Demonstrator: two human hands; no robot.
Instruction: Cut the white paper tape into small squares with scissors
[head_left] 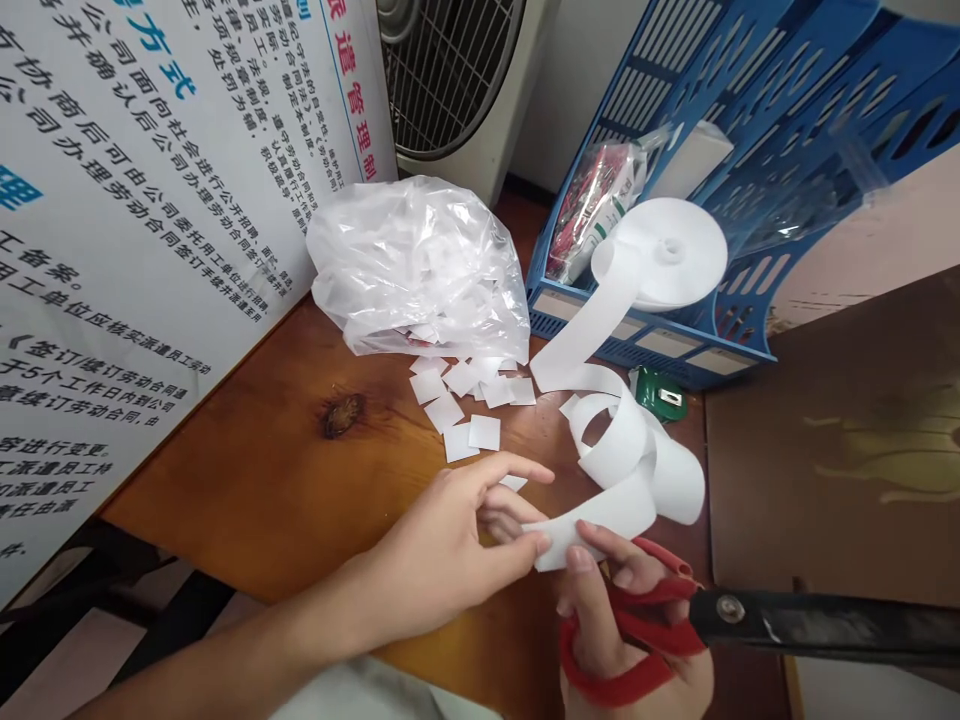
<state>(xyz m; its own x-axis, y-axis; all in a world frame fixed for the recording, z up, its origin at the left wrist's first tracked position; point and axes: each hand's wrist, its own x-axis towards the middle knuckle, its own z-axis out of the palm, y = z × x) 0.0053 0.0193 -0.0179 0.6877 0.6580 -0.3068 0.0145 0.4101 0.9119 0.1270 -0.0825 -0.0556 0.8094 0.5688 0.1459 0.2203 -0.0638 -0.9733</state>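
Observation:
My left hand [465,530] pinches the free end of a white tape strip [600,515] between thumb and fingers. The strip loops and curls back to a white roll [686,250] resting at the blue file rack. My right hand [615,610] has red-handled scissors [637,685] hooked on its fingers, their dark blades pointing right, away from the strip. Its thumb and index finger also touch the strip near its end. Several small white squares [444,412] lie on the wooden table beyond my left hand, in front of a clear plastic bag [420,265] holding more white pieces.
The blue file rack [675,350] stands at the back right with packaged items inside. A green tape measure [660,395] sits before it. A printed board [150,230] leans along the left, and a fan [450,80] stands behind the wooden table [300,480].

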